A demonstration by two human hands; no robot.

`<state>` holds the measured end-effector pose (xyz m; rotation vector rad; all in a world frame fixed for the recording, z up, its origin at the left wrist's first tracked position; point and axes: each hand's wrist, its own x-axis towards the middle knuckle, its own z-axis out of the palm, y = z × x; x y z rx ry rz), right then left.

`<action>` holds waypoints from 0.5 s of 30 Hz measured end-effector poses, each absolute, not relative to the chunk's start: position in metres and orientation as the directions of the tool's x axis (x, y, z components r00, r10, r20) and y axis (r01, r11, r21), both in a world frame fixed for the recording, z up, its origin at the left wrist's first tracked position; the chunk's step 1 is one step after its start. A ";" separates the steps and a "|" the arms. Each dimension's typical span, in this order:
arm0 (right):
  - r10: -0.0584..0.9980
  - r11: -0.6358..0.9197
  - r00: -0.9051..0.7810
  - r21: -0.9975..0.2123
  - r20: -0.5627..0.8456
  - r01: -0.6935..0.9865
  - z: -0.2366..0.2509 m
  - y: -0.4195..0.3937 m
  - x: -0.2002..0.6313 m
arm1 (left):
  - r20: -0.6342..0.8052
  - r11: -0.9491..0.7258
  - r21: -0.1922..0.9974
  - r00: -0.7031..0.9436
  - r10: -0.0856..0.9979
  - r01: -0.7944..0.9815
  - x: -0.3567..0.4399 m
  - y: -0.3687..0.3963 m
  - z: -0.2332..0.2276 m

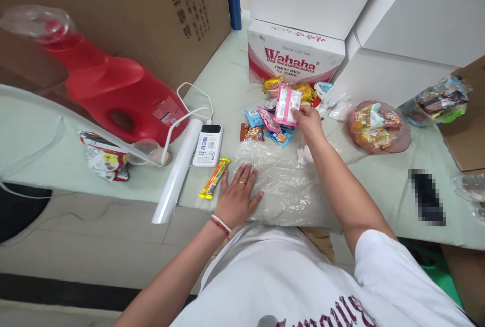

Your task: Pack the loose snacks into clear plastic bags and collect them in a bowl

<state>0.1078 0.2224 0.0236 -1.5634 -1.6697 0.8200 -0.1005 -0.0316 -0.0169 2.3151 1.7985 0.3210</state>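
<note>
My right hand [308,122] reaches forward and grips a pink and white snack packet [287,104], lifted above a pile of small snack packets [265,127] on the pale table. My left hand [238,193] lies flat, fingers spread, on the left edge of a clear plastic bag [288,185] spread on the table in front of me. A yellow wrapped bar [214,178] lies just left of that hand.
A white power bank [208,145] with a cable and a roll of clear film [177,173] lie to the left. Behind them stands a red appliance [113,94]. A Wahaha carton [293,54], a pink plate of snacks [379,127] and cardboard boxes ring the table.
</note>
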 end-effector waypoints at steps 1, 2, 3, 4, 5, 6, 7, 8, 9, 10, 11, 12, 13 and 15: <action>0.998 0.040 -0.063 -0.856 0.009 0.515 0.020 0.222 0.103 | 0.053 -0.243 0.282 0.238 0.970 0.928 -0.100 -0.032 -0.017; 0.995 0.007 -0.092 -0.856 -0.047 0.517 0.017 0.222 0.098 | 0.054 -0.241 0.279 0.236 0.970 0.929 -0.100 -0.031 -0.017; 0.990 -0.013 -0.107 -0.829 -0.088 0.559 0.015 0.222 0.091 | 0.055 -0.239 0.276 0.233 0.971 0.931 -0.101 -0.031 -0.017; 0.988 -0.019 -0.109 -0.780 -0.112 0.626 0.012 0.223 0.084 | 0.054 -0.238 0.274 0.232 0.971 0.932 -0.101 -0.031 -0.018; 0.987 -0.014 -0.104 -0.714 -0.121 0.700 0.011 0.225 0.077 | 0.053 -0.238 0.273 0.232 0.971 0.932 -0.101 -0.031 -0.018; 0.987 -0.002 -0.100 -0.642 -0.124 0.767 0.010 0.228 0.072 | 0.052 -0.240 0.274 0.235 0.971 0.931 -0.101 -0.032 -0.018; 0.986 0.010 -0.103 -0.577 -0.129 0.817 0.010 0.230 0.069 | 0.051 -0.241 0.276 0.237 0.970 0.930 -0.100 -0.032 -0.018; 0.984 0.020 -0.109 -0.529 -0.138 0.848 0.010 0.233 0.066 | 0.052 -0.243 0.279 0.238 0.970 0.929 -0.100 -0.032 -0.018; 0.982 0.021 -0.112 -0.505 -0.150 0.863 0.010 0.236 0.065 | 0.055 -0.243 0.283 0.237 0.970 0.928 -0.100 -0.032 -0.018; 0.981 0.017 -0.112 -0.508 -0.157 0.861 0.010 0.239 0.064 | 0.059 -0.242 0.289 0.235 0.970 0.926 -0.100 -0.032 -0.017; 0.981 0.007 -0.108 -0.531 -0.159 0.847 0.011 0.241 0.064 | 0.064 -0.241 0.295 0.232 0.971 0.925 -0.099 -0.032 -0.017; 0.982 -0.014 -0.096 -0.568 -0.163 0.823 0.011 0.243 0.063 | 0.069 -0.239 0.300 0.228 0.971 0.924 -0.099 -0.032 -0.017; 0.982 -0.045 -0.079 -0.614 -0.174 0.788 0.011 0.245 0.062 | 0.073 -0.236 0.303 0.224 0.972 0.923 -0.099 -0.032 -0.016; 0.975 -0.119 -0.058 -0.724 -0.215 0.680 0.010 0.245 0.057 | 0.075 -0.234 0.305 0.222 0.972 0.923 -0.099 -0.032 -0.016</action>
